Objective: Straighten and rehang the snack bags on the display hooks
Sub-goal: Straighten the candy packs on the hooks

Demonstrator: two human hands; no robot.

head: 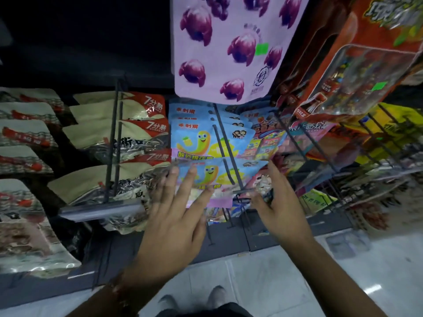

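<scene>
Both hands reach into a rack of hanging snacks, meeting at the front blue snack bag [206,177], the one printed with a yellow-green worm, which sits at the near end of a dark display hook [225,145] in the middle of the rack. The left hand [174,216] lies flat against the bag's face, its fingers [186,181] straight and spread wide, tips pressing on the lower left part of the pack. The right hand [278,202] comes in from the right side with fingers extended toward the bag's right edge; motion blur there hides whether it pinches the pack or only touches it. Behind the front bag, more blue bags [194,131] of the same kind hang in a row on the same hook, running away toward the far side. To the left hang beige and red seed packs [128,133] on their own hook; above is a large pink bag with purple fruit [224,46], and to the right a red candy pack [357,72]. Pale floor tiles [274,284] and the person's shoes [217,294] show below.
</scene>
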